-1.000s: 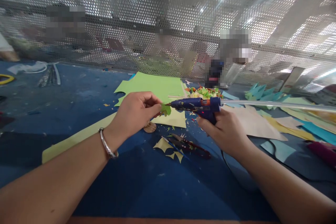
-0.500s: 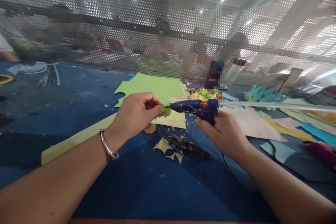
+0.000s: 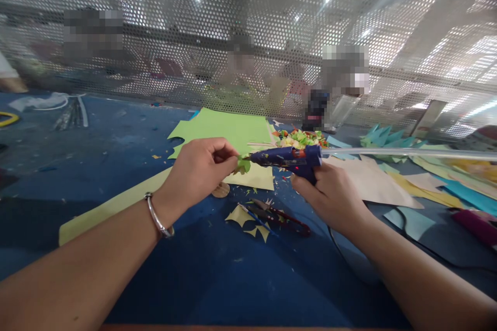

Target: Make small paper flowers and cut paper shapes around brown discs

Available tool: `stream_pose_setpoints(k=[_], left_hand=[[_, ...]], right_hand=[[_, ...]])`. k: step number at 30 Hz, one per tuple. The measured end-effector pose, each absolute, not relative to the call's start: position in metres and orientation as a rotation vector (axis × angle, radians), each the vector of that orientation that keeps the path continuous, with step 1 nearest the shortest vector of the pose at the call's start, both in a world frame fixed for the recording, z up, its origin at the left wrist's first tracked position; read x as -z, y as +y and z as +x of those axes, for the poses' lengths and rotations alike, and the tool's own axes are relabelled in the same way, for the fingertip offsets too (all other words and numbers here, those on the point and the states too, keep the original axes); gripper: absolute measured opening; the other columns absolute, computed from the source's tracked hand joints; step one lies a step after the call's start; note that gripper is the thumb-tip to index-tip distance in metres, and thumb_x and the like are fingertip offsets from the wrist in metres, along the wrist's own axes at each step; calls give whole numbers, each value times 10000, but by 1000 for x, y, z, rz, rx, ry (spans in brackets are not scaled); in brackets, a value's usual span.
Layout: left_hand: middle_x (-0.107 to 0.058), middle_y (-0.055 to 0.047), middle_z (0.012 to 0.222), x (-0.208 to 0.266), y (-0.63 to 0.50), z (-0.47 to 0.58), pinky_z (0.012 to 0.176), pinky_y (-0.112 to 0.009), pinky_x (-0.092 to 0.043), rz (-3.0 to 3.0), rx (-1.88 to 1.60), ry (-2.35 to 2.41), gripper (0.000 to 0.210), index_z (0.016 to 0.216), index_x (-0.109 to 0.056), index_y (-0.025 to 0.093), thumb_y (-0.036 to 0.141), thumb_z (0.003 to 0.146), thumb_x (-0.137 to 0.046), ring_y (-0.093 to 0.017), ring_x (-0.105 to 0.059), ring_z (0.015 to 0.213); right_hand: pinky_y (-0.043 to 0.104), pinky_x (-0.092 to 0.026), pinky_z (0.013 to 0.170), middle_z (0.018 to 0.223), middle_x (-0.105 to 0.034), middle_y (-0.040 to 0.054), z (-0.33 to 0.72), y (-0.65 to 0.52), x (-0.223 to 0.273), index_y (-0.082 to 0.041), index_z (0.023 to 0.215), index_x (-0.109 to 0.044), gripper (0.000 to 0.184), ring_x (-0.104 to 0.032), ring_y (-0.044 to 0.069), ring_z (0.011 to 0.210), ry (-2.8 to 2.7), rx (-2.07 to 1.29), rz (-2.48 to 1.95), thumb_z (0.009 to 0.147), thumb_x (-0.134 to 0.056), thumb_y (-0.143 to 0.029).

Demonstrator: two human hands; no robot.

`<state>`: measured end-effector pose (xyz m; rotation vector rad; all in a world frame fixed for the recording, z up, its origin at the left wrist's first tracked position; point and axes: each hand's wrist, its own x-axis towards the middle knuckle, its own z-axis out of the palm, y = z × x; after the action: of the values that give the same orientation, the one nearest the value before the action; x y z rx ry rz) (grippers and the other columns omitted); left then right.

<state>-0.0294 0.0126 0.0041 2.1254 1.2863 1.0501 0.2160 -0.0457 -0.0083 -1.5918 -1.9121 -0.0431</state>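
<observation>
My left hand (image 3: 207, 170) pinches a small green paper flower (image 3: 244, 165) between thumb and fingertips. Around the grip of a dark blue hot glue gun (image 3: 277, 157) wraps my right hand (image 3: 332, 191). The gun's nozzle points left and meets the green paper, or nearly so; contact is hard to tell. A long clear glue stick (image 3: 388, 152) sticks out of the gun's back end. Below the hands lie dark-handled scissors (image 3: 283, 217), a thin blue pencil or brush (image 3: 256, 217) and yellow paper scraps (image 3: 239, 215). A round wooden disc (image 3: 221, 190) sits under my left hand.
Green paper sheets (image 3: 229, 126) lie beyond my hands, with a pile of small paper flowers (image 3: 301, 138) to their right. Teal paper spikes (image 3: 388, 139), loose coloured sheets (image 3: 376, 181) and a black cord (image 3: 427, 253) occupy the right. A perforated metal screen (image 3: 174, 46) borders the table's back.
Both hands keep their hold on the flower and the glue gun, almost still. The whole view has shifted very slightly.
</observation>
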Motion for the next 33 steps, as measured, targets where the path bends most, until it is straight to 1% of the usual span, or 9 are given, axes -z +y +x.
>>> stream_pose_setpoints(k=[5,10,15,19,22,26,28,30,33], left_hand=[[-767,-16,708,-3,12,-29,601,-268,-462,2126,-1065,1290,115,821,-774,220,293,842,-688,-156,-682,631],[-762,-19,693,-4,12,-29,600,-270,-461,2133,-1050,1296,112,795,-767,220,292,831,-689,-163,-678,626],[-747,-4,666,-6,12,-30,561,-257,-426,2158,-1023,1304,115,765,-754,225,287,832,-684,-144,-645,583],[-733,1,643,-7,13,-30,529,-254,-399,2143,-1008,1287,107,754,-748,222,271,828,-688,-133,-614,551],[-740,-6,665,-5,14,-30,549,-249,-427,2056,-1003,1233,90,775,-747,217,269,833,-700,-136,-636,586],[-728,-14,684,-1,16,-28,586,-254,-475,1833,-1052,1125,82,782,-751,211,284,817,-741,-141,-643,628],[-737,-21,720,-1,17,-26,639,-256,-512,1662,-1089,1089,77,774,-758,203,277,790,-775,-143,-663,671],[-758,-31,768,-2,17,-24,697,-255,-539,1496,-1111,1078,62,762,-768,193,249,767,-795,-141,-684,715],[-777,-44,823,-3,18,-23,771,-257,-560,1320,-1149,1026,28,747,-784,179,203,760,-788,-134,-696,753]], right_hand=[[294,-236,481,470,-372,-21,216,-45,8,-266,530,-311,353,-399,135,439,-1902,34,-1591,817,-467,-400],[292,-253,479,473,-401,-11,216,-45,8,-263,526,-354,330,-422,142,449,-1882,11,-1619,802,-465,-405],[295,-251,476,462,-397,-12,216,-45,7,-265,512,-337,336,-415,139,440,-1863,-3,-1623,787,-472,-404],[297,-274,480,465,-436,-6,217,-44,8,-264,507,-337,348,-435,138,439,-1823,-41,-1617,783,-494,-406],[299,-298,483,464,-479,3,219,-42,10,-264,508,-355,364,-469,148,446,-1784,-91,-1653,784,-521,-433],[299,-339,482,461,-534,8,222,-38,12,-259,547,-421,355,-522,169,455,-1718,-191,-1748,802,-566,-460],[296,-373,486,451,-552,-2,223,-36,13,-251,600,-464,350,-547,174,454,-1692,-264,-1753,831,-598,-478],[285,-410,485,444,-566,-19,224,-34,14,-243,669,-495,354,-567,171,443,-1678,-392,-1711,871,-616,-507],[261,-436,431,470,-583,-41,225,-32,17,-239,753,-505,338,-576,159,414,-1604,-665,-1619,918,-612,-514]])
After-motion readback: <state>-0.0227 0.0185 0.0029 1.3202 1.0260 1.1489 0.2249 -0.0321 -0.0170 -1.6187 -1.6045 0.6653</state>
